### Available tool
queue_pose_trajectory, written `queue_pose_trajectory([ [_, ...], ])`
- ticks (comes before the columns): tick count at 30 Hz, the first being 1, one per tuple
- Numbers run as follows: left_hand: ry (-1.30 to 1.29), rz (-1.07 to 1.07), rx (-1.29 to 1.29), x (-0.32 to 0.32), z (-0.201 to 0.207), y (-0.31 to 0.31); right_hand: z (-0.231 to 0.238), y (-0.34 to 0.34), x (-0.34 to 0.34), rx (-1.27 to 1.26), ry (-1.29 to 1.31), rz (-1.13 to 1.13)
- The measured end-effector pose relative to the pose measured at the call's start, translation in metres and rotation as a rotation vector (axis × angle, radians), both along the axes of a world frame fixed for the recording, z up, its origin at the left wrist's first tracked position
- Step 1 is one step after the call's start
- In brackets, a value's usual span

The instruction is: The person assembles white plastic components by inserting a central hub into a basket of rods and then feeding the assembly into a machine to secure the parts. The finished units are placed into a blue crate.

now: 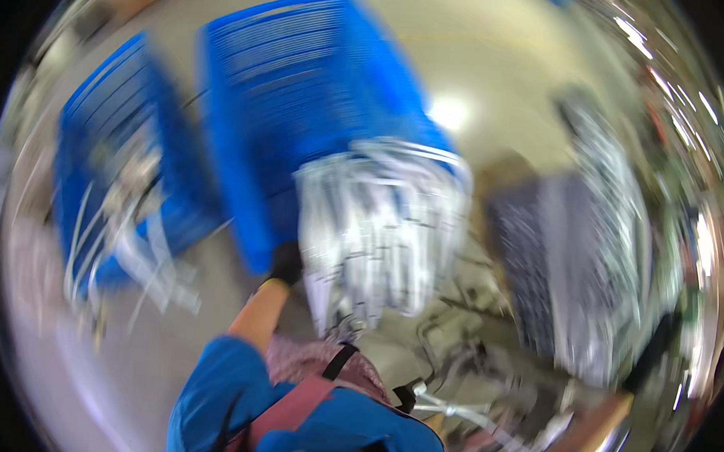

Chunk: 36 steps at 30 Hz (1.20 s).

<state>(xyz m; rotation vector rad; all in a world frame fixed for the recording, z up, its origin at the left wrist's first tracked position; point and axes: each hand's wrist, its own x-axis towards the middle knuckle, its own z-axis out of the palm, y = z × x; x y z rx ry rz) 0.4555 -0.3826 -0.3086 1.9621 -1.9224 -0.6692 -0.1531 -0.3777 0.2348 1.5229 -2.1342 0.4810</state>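
Observation:
The whole picture is smeared by motion. My left hand [287, 263], in a black glove, is at the near corner of a large blue plastic basket [251, 183], beside a bundle of long white strips [382, 227]. Its fingers are lost in blur, so I cannot tell whether it grips the basket, the strips or nothing. The strips lie over the basket's near end and hang down toward me. Far out to the right is my right hand [652, 356], also black-gloved, near a stack of grey and clear-wrapped goods [569, 261]. Blur hides its fingers too.
A second blue basket [145, 75] stands at the left, with white strips and tan pieces sticking out. Tangled dark and metal parts [462, 354] lie low at centre right. Blurred shiny goods line the right rim. Pale floor [502, 61] shows beyond the baskets.

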Motion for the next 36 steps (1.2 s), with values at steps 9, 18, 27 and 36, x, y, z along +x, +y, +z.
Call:
queue_pose_trajectory([
  [9, 0.069, 0.499, -0.201, 0.224, 0.079, 0.084, -0.202, -0.017, 0.368, 0.838, -0.155, 0.997],
  [18, -0.109, 0.482, 0.046, 0.431, 0.048, 0.09, -0.387, 0.002, 0.628, 0.877, -0.255, 1.438],
  [27, -0.244, 0.926, -0.168, 0.424, -0.035, 0.087, -0.479, -0.042, 0.83, 0.695, 0.226, 1.652],
  [36, -0.295, 0.755, -0.156, 0.355, -0.043, 0.141, -0.532, -0.015, 0.84, 0.847, 0.68, 1.597],
])
